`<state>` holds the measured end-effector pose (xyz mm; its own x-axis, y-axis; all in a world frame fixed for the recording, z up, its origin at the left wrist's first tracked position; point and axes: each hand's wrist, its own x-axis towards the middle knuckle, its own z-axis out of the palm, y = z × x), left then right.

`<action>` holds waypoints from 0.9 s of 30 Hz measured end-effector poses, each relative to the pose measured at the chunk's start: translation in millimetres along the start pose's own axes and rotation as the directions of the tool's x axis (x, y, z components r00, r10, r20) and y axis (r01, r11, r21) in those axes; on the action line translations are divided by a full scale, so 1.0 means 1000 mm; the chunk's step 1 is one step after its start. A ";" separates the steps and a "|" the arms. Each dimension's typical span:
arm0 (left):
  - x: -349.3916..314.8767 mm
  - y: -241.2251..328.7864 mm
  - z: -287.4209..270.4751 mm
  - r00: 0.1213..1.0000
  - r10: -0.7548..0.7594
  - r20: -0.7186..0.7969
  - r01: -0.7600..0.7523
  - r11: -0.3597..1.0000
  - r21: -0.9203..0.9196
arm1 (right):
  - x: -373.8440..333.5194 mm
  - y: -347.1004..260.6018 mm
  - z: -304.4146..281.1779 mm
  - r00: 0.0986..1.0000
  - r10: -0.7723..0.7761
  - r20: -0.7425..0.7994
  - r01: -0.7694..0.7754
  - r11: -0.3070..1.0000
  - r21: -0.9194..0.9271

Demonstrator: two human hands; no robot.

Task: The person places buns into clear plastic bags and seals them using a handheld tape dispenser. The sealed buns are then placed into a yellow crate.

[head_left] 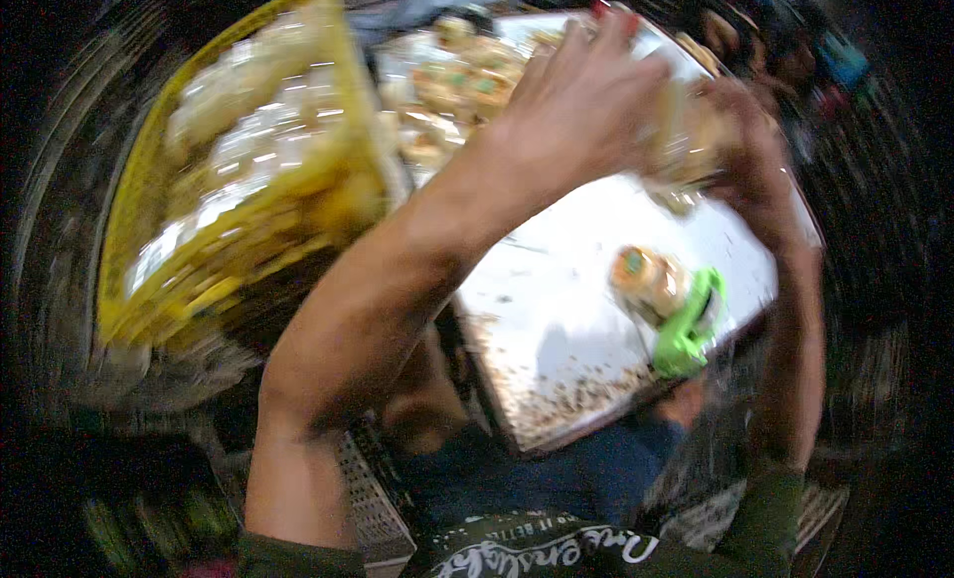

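Note:
Over the far right part of a white-topped table (pixel 586 210), my two hands come together around a clear plastic packet (pixel 686 146) with tan contents, blurred by motion. My left hand (pixel 601 101) reaches in from the left and grips the packet's left side; something small and red shows by its fingertips. On the packet's other side, my right hand (pixel 740 136) is closed around it, its fingers partly hidden. Nearer to me lies a wrapped packet of round tan pieces (pixel 644 278) with a green-and-orange label. A bright green tape dispenser (pixel 693 325) touches or nearly touches it.
At the left stands a yellow plastic crate (pixel 363 131) filled with shiny clear bags. Several similar packets (pixel 462 81) are heaped at the table's far left. Brown crumbs or worn spots (pixel 586 389) mark the table's near edge. Blurred colourful things are at the far right.

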<state>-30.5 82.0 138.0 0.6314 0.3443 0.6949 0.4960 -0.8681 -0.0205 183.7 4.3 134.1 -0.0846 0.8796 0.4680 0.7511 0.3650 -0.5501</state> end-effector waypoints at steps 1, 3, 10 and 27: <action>0.027 -0.004 -0.062 1.000 -0.007 0.018 0.008 0.999 -0.040 | 0.025 -0.044 -0.031 0.987 0.040 -0.154 -0.009 0.980 0.200; 0.021 -0.049 -0.179 0.974 -0.086 0.208 0.059 0.989 0.134 | 0.077 -0.139 -0.015 0.767 -0.616 -0.178 0.472 0.731 -0.492; -0.089 -0.194 -0.327 0.881 -0.460 0.111 0.363 0.807 0.466 | 0.235 -0.261 0.203 0.615 -0.766 -0.185 0.754 0.641 -0.146; -0.234 -0.235 -0.339 0.408 -0.596 0.692 0.507 0.778 0.371 | 0.211 -0.360 0.348 0.427 -0.539 0.726 0.776 0.631 0.011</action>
<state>-496.5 84.3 223.7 0.3744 0.9052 -0.2013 0.9272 -0.3682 0.0691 -332.3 164.7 190.2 -0.9161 0.4009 -0.0058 0.4009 0.9161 0.0080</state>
